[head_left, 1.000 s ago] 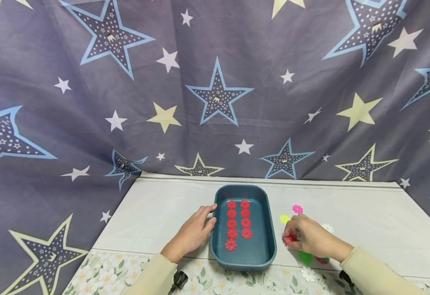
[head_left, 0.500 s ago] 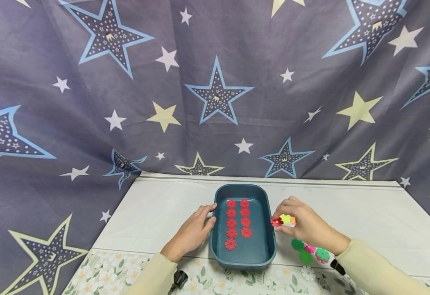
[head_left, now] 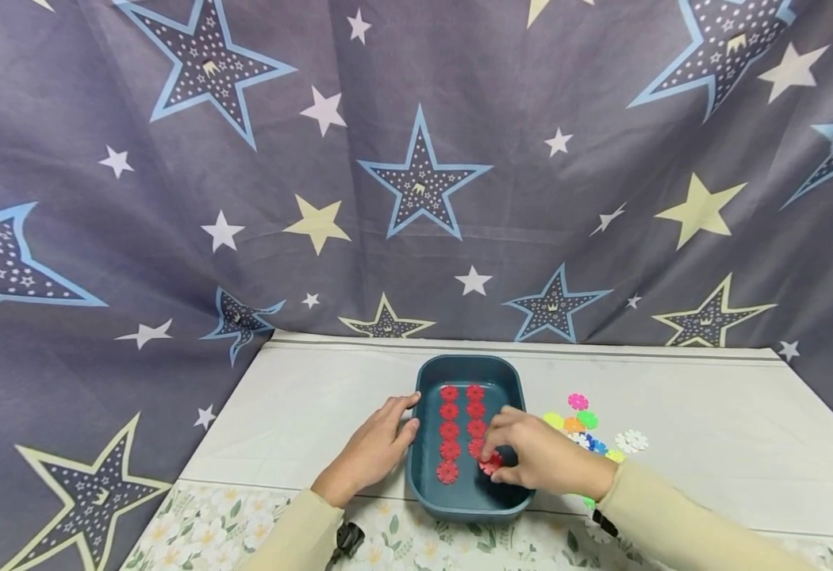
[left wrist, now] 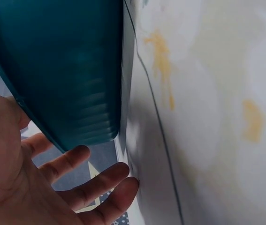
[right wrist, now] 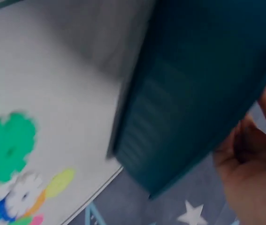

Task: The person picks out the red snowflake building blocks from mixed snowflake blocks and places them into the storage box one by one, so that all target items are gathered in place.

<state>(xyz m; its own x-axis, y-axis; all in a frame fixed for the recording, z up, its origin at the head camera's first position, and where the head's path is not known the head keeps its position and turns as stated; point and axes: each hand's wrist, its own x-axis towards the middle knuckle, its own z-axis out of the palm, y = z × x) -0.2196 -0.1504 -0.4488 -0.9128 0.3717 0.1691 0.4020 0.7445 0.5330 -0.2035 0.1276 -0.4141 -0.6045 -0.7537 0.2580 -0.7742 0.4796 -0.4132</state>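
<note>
A dark teal rectangular tray (head_left: 452, 503) holds two columns of red flower-shaped plastic discs (head_left: 448, 431). At its left rim, my left hand (head_left: 370, 448) touches the edge with fingers spread and fairly straight, as the left wrist view also shows beside the tray's outer wall (left wrist: 67, 84). Over the tray's right side, my right hand (head_left: 534, 452) pinches a red notched disc (head_left: 490, 463) between thumb and fingers, close to the lower end of the right column. The right wrist view has the tray wall (right wrist: 193, 93) hiding that disc, with part of the hand (right wrist: 252, 173) showing.
Right of the tray lies a loose group of coloured discs, among them a pink one (head_left: 577, 401), an orange one (head_left: 573, 425) and a white one (head_left: 631, 441). A star-patterned curtain (head_left: 416, 277) hangs behind the white tabletop (head_left: 338, 381).
My right hand has moved left from the loose discs to inside the tray, carrying a red disc. The left hand has stayed at the tray's rim.
</note>
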